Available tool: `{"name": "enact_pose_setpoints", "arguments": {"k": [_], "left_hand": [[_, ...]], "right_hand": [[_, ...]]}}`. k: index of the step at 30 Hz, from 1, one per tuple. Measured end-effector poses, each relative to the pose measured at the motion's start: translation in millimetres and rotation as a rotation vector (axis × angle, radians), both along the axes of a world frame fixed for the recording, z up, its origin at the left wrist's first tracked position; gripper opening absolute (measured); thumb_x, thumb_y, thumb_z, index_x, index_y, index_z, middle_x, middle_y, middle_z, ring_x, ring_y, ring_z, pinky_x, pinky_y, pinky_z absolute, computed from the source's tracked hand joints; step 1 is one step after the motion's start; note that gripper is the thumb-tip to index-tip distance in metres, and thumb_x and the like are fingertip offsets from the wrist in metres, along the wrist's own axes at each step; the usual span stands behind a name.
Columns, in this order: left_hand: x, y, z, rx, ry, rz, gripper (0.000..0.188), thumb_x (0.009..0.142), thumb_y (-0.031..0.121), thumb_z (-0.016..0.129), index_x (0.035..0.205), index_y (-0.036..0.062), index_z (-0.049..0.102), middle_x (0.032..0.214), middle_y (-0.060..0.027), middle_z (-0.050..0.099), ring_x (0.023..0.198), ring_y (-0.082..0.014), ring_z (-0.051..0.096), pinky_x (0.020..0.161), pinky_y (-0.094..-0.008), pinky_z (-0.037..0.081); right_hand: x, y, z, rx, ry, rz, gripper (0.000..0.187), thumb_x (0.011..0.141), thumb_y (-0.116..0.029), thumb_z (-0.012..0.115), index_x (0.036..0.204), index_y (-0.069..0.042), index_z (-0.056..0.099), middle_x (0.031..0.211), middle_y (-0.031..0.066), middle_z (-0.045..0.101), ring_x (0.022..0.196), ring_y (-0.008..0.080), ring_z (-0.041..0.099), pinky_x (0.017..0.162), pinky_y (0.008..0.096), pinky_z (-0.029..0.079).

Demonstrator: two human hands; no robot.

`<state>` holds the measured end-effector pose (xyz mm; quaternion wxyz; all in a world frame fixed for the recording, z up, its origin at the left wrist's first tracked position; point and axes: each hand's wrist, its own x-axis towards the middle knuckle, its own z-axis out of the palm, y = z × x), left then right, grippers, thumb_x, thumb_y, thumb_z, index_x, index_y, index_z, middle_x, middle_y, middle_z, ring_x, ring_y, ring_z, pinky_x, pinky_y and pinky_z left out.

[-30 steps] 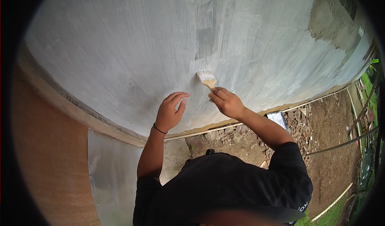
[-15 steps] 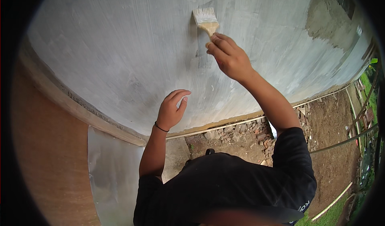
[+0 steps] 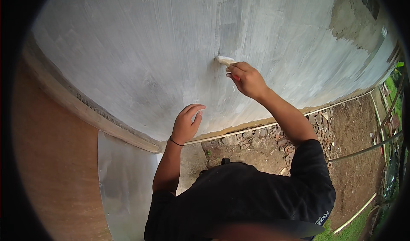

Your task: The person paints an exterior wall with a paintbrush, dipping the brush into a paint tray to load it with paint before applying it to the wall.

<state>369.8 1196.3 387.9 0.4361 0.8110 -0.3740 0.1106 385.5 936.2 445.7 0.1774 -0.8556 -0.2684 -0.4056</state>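
A flat paintbrush [image 3: 226, 60] is gripped by its handle in my right hand [image 3: 249, 80]. Its whitish bristles press on the grey-white wall [image 3: 128, 48], and a darker, wet-looking strip runs up the surface above them. Streaks of thin white paint cover most of this wall. My left hand [image 3: 187, 123] hovers lower down, in front of the wall's bottom part. It holds nothing; its fingers are curved, with the thumb apart from them. A thin dark band circles the left wrist.
Bare grey plaster [image 3: 352, 23] shows at the upper right. Along the wall's foot lie broken bricks and stones [image 3: 256, 139] on brown soil [image 3: 352, 134]. On the left a wooden edge [image 3: 92, 117] borders a brown surface [image 3: 55, 155], beside a shiny grey sheet [image 3: 128, 177].
My right hand has drawn the paintbrush down the wall, and the brush now tilts more sideways. The dark strip above it is more exposed. My left hand has barely shifted.
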Motion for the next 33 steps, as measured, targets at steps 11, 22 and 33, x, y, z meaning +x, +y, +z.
{"name": "enact_pose_setpoints", "arguments": {"k": [11,22,33], "left_hand": [[-4.6,7.5,-22.6,-0.021,0.053,-0.071,0.018,0.088,0.008,0.052,0.102,0.0014,0.062,0.101,-0.0155,0.063,0.094,-0.0321,0.06,0.082,-0.0362,0.048],[-11.6,23.7,-37.7,-0.023,0.13,-0.03,0.018,0.088,0.008,0.052,0.101,0.0007,0.062,0.099,-0.0162,0.063,0.092,-0.033,0.061,0.081,-0.0353,0.048],[-13.9,15.6,-34.6,-0.028,0.075,-0.048,0.016,0.089,0.007,0.053,0.101,0.001,0.063,0.098,-0.0146,0.064,0.09,-0.027,0.063,0.078,-0.0314,0.048]], "right_hand": [[0.4,19.5,-80.4,-0.304,-0.211,-0.091,0.025,0.072,-0.003,0.057,0.097,-0.001,0.059,0.105,0.0167,0.058,0.103,0.0306,0.058,0.086,0.0332,0.05],[-0.6,13.7,7.3,0.007,0.072,-0.065,0.014,0.078,-0.008,0.067,0.091,-0.004,0.063,0.086,0.0094,0.062,0.078,0.0285,0.061,0.067,0.0353,0.051],[16.0,7.1,17.9,-0.137,-0.422,-0.193,0.021,0.074,-0.004,0.07,0.094,-0.003,0.064,0.1,0.0108,0.062,0.097,0.0268,0.061,0.08,0.033,0.053]]}}
